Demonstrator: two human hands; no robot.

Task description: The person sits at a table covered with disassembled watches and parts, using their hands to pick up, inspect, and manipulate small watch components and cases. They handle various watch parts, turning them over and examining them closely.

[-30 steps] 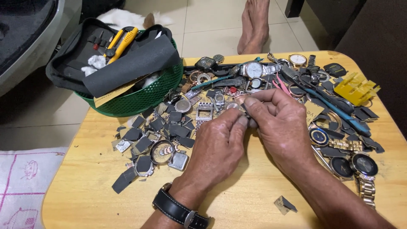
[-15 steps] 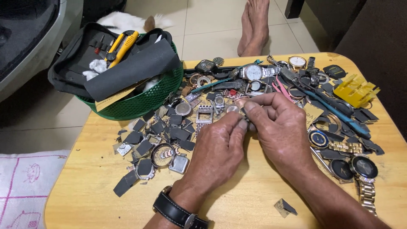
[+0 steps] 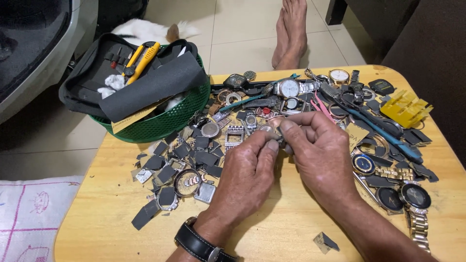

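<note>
Small watch part [image 3: 277, 137]: we see only a sliver of a small metal piece pinched between both hands, above the middle of the surface; what kind of part it is we cannot tell.
Left hand [image 3: 245, 177]: our fingers [image 3: 271, 144] close together on the small watch part from the left; a black-strapped wristwatch [image 3: 196, 242] sits on this wrist.
Right hand [image 3: 323, 153]: our thumb and forefinger clamp the same piece from the right, fingertips touching those of the left hand.
Surface [image 3: 111, 213]: a light wooden top with rounded corners, littered with watch pieces.
Dark scraps [image 3: 194, 155]: a loose heap of grey-black flat pieces lies just left of our hands, with a round watch case [image 3: 187, 182] among them.
Silver watch [image 3: 290, 88]: white dial, lying beyond our hands among bands and cases.
Blue-handled tool [image 3: 383, 133]: lies slanted, just right of the right hand.
Yellow plastic holder [image 3: 405, 107]: near the far right edge.
Dark-dial watches [image 3: 415, 196]: near the right edge, beside a gold-toned band [image 3: 391, 172].
Green basket [image 3: 165, 121]: at the far left corner, holding a black tool pouch [image 3: 145, 82] with yellow-handled pliers [image 3: 141, 60].
Bare feet [image 3: 290, 31]: a person's, on the tiled floor beyond the surface.
</note>
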